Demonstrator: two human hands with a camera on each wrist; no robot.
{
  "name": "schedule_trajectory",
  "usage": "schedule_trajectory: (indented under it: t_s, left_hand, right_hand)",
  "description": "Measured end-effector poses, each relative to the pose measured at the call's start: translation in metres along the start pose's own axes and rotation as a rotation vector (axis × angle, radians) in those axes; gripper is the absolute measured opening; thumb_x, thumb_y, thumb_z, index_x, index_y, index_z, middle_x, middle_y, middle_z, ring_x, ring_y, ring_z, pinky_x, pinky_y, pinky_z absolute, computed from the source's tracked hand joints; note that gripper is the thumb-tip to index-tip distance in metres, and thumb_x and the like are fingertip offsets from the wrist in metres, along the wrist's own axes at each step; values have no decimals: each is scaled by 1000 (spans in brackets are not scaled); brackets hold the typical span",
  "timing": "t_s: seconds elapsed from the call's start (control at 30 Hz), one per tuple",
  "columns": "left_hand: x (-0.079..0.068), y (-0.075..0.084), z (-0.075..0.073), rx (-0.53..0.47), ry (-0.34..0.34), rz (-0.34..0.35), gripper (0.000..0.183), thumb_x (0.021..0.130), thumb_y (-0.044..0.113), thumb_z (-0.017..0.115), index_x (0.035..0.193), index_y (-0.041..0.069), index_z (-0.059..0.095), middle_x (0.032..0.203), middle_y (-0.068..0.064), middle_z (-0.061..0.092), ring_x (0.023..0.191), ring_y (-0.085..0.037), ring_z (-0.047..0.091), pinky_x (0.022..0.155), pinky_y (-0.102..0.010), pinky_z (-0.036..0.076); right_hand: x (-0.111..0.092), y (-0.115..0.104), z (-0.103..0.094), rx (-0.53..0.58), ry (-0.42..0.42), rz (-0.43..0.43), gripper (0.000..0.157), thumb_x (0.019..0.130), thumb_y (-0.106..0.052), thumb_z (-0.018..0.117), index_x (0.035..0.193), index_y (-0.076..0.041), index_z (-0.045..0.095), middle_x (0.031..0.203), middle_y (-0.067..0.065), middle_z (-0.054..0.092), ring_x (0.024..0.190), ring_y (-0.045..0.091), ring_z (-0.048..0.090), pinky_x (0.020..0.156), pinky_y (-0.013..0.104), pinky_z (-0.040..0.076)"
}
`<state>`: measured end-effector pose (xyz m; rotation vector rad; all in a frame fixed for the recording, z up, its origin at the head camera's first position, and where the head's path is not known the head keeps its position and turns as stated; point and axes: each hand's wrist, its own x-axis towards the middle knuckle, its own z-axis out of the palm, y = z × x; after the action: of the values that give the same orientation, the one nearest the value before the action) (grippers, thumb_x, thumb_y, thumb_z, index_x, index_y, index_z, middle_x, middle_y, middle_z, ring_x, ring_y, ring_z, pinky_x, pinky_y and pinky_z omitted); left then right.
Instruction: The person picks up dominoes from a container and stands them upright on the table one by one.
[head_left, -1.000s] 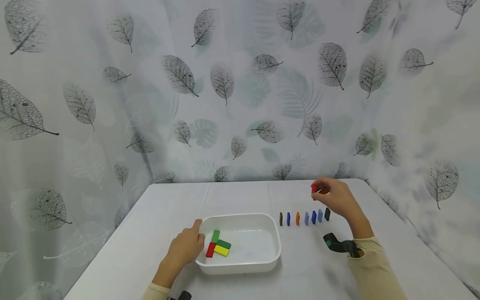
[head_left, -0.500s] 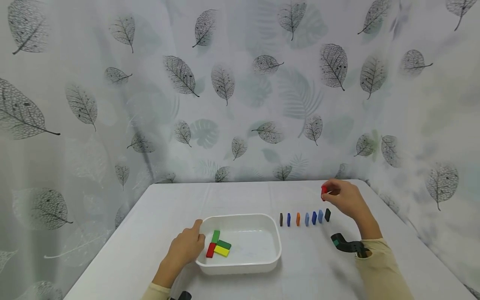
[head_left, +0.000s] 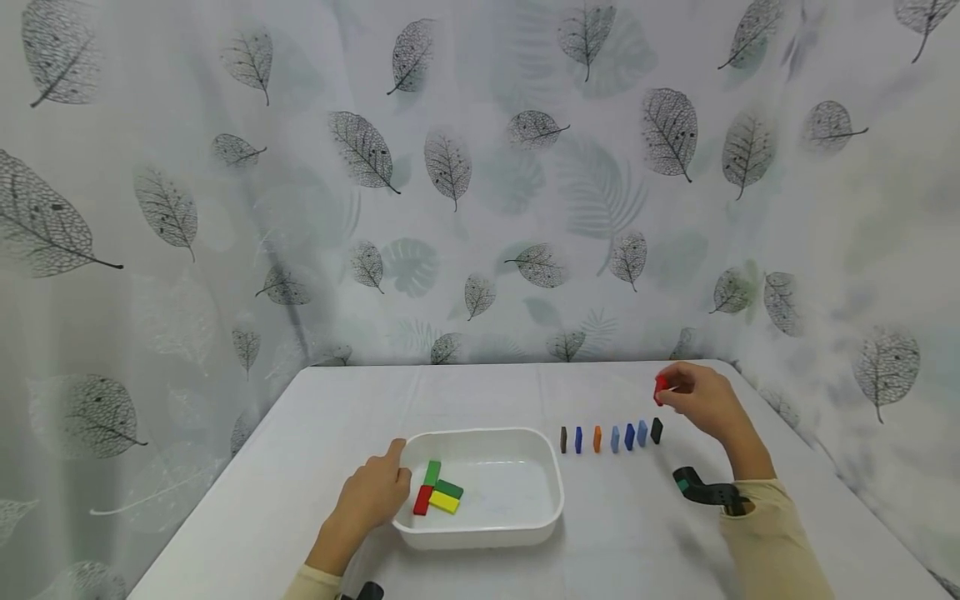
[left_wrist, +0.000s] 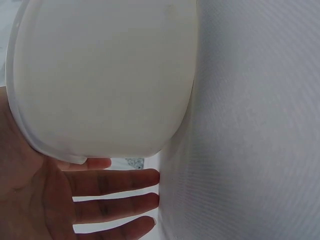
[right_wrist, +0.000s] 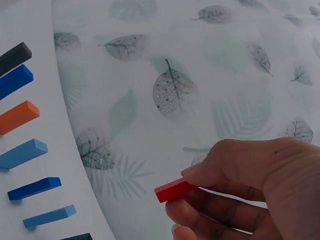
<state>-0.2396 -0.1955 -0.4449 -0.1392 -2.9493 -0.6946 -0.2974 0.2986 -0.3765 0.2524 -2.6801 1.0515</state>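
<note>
My right hand (head_left: 701,397) pinches a small red block (right_wrist: 175,190) between thumb and fingertips, raised above the far right of the table. Nearby, several narrow blocks stand on end in a row; the rightmost is a dark block (head_left: 657,431), with an orange block (head_left: 597,439) further left. At the left end of a white plastic tub (head_left: 517,528), my left hand (head_left: 372,492) rests on the rim. The left wrist view shows its fingers (left_wrist: 115,205) straight beside the tub's outer wall, with the rim at the base of the thumb.
Inside the tub lie a red block (head_left: 422,500), a yellow block (head_left: 444,502) and two green ones, close together. The white table (head_left: 615,533) ends at a leaf-print curtain (head_left: 487,208) behind and at both sides. Each wrist carries a black camera mount (head_left: 705,492).
My right hand has moved rightward with the red block, past the right end of the row. The left hand, tub and standing blocks have stayed in place.
</note>
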Motion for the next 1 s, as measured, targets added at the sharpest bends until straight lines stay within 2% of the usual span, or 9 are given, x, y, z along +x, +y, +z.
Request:
schedule_trajectory:
  t_s: [0.4,0.63,0.8,1.0]
  left_hand:
    - [-1,0,-1,3,-12,-4,51,99,14,53,147,-2,48,74,-6,61,48,-19,50,44,-31,42]
    - [-2,1,-2,16,11,39,50,98,12,53,145,-5,49,83,-12,69,52,-20,52,45,-32,43]
    - [0,0,-1,21,5,36,50,98,13,53,145,-4,50,89,-14,71,55,-21,53,47,-34,45]
    - [0,1,-1,16,4,35,51,98,13,53,146,-4,49,86,-12,71,55,-20,53,46,-33,44]
  right_hand:
    - [1,19,0,-10,-37,40,28,97,-9,70,119,8,64,101,17,71,91,33,66,77,45,58]
    - [0,30,3,-11,-51,85,30,96,-10,70,120,9,64,104,20,70,93,34,66,78,47,58]
    - [0,39,5,-12,-58,113,31,96,-9,70,120,9,63,106,22,69,93,35,65,77,46,57]
    - [1,45,7,-4,-64,140,32,96,-8,69,122,9,62,108,25,68,94,37,65,77,46,58]
